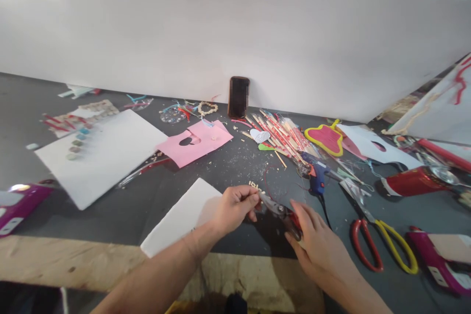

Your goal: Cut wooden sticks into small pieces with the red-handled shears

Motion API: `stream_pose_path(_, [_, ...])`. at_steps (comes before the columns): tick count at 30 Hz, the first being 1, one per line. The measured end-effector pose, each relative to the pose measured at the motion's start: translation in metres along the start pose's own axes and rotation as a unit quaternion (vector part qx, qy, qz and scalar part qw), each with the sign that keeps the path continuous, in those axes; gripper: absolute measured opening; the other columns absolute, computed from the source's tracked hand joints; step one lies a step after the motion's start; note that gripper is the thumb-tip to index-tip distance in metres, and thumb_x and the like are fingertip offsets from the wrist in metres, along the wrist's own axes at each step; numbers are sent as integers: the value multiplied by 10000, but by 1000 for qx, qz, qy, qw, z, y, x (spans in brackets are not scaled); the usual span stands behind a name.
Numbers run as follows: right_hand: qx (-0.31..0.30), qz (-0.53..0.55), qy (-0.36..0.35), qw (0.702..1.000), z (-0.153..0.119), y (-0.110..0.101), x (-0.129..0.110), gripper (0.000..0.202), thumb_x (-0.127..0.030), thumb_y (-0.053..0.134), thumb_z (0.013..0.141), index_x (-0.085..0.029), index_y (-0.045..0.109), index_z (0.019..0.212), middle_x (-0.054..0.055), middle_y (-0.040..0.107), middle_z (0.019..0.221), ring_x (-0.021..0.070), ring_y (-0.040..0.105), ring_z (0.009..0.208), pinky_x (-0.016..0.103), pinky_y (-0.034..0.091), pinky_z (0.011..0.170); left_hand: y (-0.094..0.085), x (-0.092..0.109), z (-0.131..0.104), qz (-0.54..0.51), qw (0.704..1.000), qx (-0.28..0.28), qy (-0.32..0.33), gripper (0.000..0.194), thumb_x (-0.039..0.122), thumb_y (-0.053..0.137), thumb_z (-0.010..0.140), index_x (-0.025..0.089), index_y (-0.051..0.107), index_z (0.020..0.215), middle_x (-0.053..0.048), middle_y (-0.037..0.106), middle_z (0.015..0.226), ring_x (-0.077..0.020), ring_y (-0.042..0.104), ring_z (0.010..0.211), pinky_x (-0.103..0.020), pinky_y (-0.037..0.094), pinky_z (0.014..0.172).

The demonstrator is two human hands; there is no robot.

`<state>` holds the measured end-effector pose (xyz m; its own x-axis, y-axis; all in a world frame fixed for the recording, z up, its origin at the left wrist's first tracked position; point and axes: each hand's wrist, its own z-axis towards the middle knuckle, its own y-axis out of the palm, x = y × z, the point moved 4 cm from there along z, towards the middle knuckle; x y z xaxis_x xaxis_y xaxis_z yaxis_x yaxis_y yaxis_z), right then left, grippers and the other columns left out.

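Observation:
My right hand (pixel 318 235) is wrapped round the red handles of a pair of pruning shears (pixel 275 207). Their metal blades point left, with the tips right at my left fingertips. My left hand (pixel 237 206) is closed in a pinch at those tips; whatever is between the fingers is too small and hidden to make out. Just beyond the fingertips, several short pale cut pieces (pixel 253 185) lie on the dark table. A white board (pixel 184 216) lies partly under my left forearm.
Behind are wrapped sticks (pixel 275 130), pink paper (pixel 195 144) and a phone (pixel 238 97) against a white panel (pixel 221 24). On the right lie a glue gun (pixel 318 176), large scissors (pixel 368 221) and a red can (pixel 417 181). A larger white board (pixel 106 157) is left.

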<state>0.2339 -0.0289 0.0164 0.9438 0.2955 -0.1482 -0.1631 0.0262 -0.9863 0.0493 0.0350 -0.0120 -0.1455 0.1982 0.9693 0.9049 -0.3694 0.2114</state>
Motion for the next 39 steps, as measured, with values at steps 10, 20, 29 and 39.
stream_pose_path(10, [63, -48, -40, 996, 0, 1, -2, 161, -238, 473, 824, -203, 583, 937, 83, 599, 1089, 193, 586, 946, 306, 479, 781, -3, 7, -1, 28, 999, 36, 17, 286, 394, 528, 796, 131, 583, 699, 25, 525, 545, -76, 513, 454, -182, 386, 470])
stream_pose_path(20, [-15, -66, -71, 995, -4, 10, -2, 349, -153, 461, 787, -152, 528, 1130, 129, 403, 1362, 256, 478, 1107, 400, 431, 881, 0, 3, -1, 67, 997, 44, 15, 279, 384, 500, 813, 132, 605, 758, 4, 562, 644, -74, 521, 464, -192, 428, 480])
stream_pose_path(29, [-30, -86, -33, 995, -2, 6, -11, 284, -145, 439, 790, -152, 562, 1046, 127, 510, 1267, 252, 525, 1013, 409, 461, 814, -1, 1, -1, 55, 998, 36, -3, 295, 399, 505, 809, 126, 619, 796, 2, 563, 631, -75, 524, 457, -194, 413, 474])
stream_pose_path(39, [-38, -77, -24, 996, 1, 10, -17, 318, -90, 416, 769, -134, 558, 1050, 142, 513, 1259, 256, 517, 1025, 404, 450, 813, 2, 3, -1, -30, 1000, 6, -4, 347, 453, 525, 785, 130, 558, 662, 25, 517, 550, -57, 455, 395, -210, 428, 455])
